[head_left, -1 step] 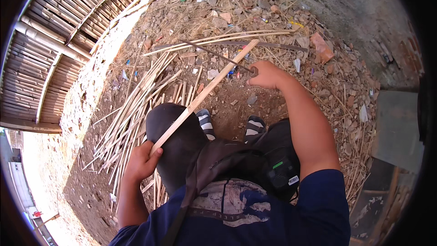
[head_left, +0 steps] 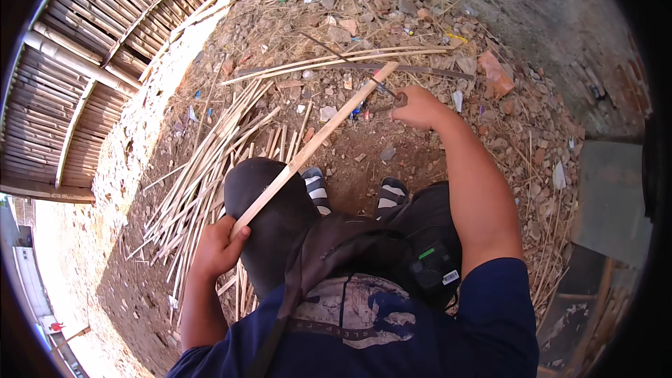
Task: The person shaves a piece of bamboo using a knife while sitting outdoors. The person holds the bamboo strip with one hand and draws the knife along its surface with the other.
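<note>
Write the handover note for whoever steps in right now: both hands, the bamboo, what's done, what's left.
Left hand: shut on the near end of a long bamboo strip, which lies across the left knee.
Right hand: shut on a dark knife, its blade at the strip's far end.
Pile of bamboo strips lies on the ground to the left; a few long ones lie ahead.
Done: many strips already lie in the pile.
Left: cannot tell how far the held strip is worked.

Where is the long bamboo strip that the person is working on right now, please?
In the head view, the bamboo strip runs diagonally across the middle, from the left hand over the person's left knee up to the right hand.
</note>
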`<state>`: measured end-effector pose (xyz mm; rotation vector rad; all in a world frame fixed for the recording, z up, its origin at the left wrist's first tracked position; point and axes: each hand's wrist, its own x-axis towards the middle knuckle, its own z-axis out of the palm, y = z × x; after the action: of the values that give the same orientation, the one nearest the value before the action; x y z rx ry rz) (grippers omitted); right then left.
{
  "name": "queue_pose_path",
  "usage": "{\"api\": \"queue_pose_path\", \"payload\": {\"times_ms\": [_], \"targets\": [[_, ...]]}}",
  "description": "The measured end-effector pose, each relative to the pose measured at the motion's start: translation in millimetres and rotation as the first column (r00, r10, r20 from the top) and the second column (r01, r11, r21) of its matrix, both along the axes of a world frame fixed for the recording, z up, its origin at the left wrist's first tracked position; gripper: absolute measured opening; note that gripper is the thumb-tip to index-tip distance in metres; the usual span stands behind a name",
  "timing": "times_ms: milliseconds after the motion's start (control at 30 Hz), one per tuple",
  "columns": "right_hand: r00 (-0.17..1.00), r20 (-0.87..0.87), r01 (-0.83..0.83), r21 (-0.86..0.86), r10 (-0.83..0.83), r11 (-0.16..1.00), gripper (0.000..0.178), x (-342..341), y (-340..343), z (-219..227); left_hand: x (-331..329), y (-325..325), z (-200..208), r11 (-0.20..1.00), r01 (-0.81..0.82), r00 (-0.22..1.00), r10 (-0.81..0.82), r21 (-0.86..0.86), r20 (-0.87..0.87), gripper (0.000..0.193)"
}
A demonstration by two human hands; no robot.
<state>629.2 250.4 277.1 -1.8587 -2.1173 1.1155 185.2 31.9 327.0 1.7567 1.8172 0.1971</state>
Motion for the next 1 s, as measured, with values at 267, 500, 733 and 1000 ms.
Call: {"api": "queue_pose_path", "payload": {"times_ms": [267, 500, 733, 1000], "targets": [[0.958, 0.144, -0.266, 0.111, 0.250, 0.957, 0.045, -39.6, -31.7, 22.0, -0.7, -3.4, -4.6, 0.999, 0.005, 1.000, -0.006, 0.037, 0.024, 0.043], [0.977, 0.128, -0.182, 0.109, 0.168, 0.977, 0.044, -23.2, -13.7, 7.6, 10.1, -10.2, -9.7, 0.981, 0.017, 0.997, -0.003, 0.193, -0.075, 0.039], [0.924, 0.144, -0.370, 0.104, 0.354, 0.923, 0.039, -54.5, -24.8, 7.0, -2.0, -9.7, -19.3, 0.989, 0.016, 1.000, -0.016, 0.148, 0.005, 0.041], [0.982, 0.088, -0.173, 0.102, 0.164, 0.980, 0.046, -39.4, -24.7, 1.7, 3.3, -6.6, -11.2, 0.991, 0.024, 0.999, -0.018, 0.131, -0.043, 0.037]]}}
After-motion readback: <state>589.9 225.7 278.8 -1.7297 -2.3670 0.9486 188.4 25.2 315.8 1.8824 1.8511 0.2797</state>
